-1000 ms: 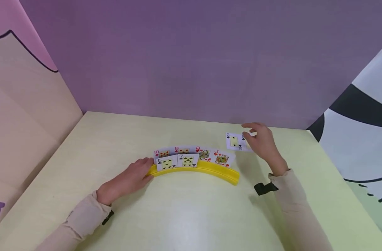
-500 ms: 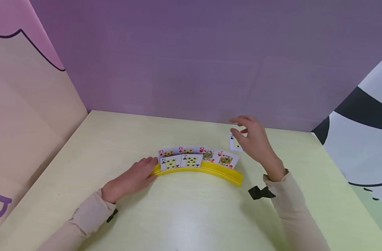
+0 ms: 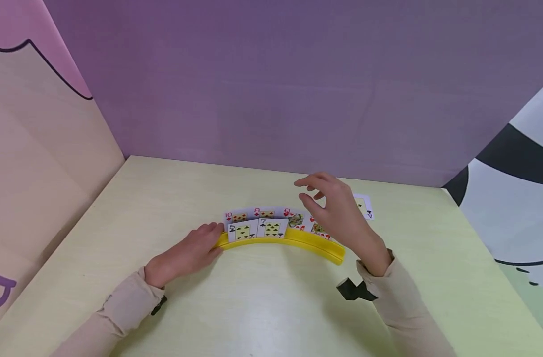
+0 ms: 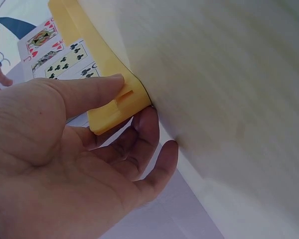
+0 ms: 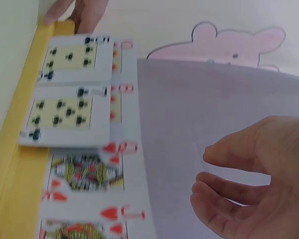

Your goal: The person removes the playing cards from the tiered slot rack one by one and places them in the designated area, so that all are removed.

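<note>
A curved yellow playing card holder [image 3: 313,243] stands on the table, its left end pinched between the thumb and fingers of my left hand [image 3: 187,255]. In its front slot are the five of clubs [image 3: 242,231] and seven of clubs [image 3: 272,228]. Behind them stand the ten of diamonds [image 3: 239,217], the eight of diamonds [image 3: 267,214], the queen of hearts [image 3: 295,219] and the jack of hearts [image 5: 84,230]. Over the right part of the holder hovers my right hand [image 3: 338,213], fingers loosely bent and holding nothing, partly covering the jack in the head view.
An ace card [image 3: 364,204] lies on the pale table [image 3: 262,297] behind my right hand, partly hidden by it. A purple wall [image 3: 253,99] closes off the back. Printed panels stand at left [image 3: 39,139] and right [image 3: 521,163].
My right hand has moved left and toward me, away from the loose cards at the back and over the holder. My left hand keeps its grip on the holder's end.
</note>
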### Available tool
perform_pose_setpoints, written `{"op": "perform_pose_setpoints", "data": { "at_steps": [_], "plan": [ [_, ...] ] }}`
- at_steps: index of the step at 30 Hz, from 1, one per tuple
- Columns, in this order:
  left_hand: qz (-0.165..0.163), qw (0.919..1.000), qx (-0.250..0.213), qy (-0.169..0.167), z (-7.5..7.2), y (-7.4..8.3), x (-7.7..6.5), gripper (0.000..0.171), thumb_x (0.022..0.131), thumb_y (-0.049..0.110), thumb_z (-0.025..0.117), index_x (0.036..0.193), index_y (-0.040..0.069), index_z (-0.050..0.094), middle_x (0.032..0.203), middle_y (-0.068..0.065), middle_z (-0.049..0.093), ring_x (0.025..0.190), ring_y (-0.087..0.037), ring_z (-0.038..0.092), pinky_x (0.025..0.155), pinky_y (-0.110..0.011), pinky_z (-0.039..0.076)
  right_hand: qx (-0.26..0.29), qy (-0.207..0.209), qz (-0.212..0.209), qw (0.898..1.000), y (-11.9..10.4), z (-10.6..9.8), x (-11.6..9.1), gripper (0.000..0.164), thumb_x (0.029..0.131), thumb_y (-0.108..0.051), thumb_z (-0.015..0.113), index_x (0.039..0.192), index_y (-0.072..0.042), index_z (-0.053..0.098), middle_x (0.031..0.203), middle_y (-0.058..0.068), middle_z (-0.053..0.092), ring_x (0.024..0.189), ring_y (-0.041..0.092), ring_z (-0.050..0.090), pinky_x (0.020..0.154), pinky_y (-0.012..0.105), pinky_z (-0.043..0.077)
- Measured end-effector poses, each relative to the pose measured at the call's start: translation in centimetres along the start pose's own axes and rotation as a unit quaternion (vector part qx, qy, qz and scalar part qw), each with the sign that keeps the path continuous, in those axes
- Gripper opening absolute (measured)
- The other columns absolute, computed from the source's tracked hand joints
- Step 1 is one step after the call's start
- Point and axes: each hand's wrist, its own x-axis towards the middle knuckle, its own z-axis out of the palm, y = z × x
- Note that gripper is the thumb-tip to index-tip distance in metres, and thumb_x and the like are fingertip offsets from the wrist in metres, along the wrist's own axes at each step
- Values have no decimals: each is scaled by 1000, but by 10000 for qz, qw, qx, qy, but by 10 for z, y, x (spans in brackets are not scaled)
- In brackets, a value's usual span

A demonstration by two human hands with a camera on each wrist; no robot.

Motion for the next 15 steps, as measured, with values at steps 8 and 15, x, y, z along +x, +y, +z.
{"op": "perform_pose_setpoints", "data": {
  "at_steps": [8, 15],
  "plan": [
    [31, 10000, 27, -2, -3, -1, 0, 44, 93, 12, 70, 128, -5, 50, 115, -13, 58, 99, -25, 52, 85, -40, 50, 62, -622, -260, 9977, -17, 23, -2, 14, 93, -2, 66, 106, -5, 72, 103, 4, 70, 85, 13, 63, 76, 34, 55],
    [-27, 10000, -19, -37, -4, 0, -1, 47, 94, 13, 70, 131, -5, 48, 120, -14, 58, 104, -27, 53, 89, -43, 50, -618, -1021, -402, 9920, -26, 40, -4, 15, 92, -1, 65, 104, -7, 74, 103, 3, 73, 91, 17, 66, 77, 33, 53]
  ]
}}
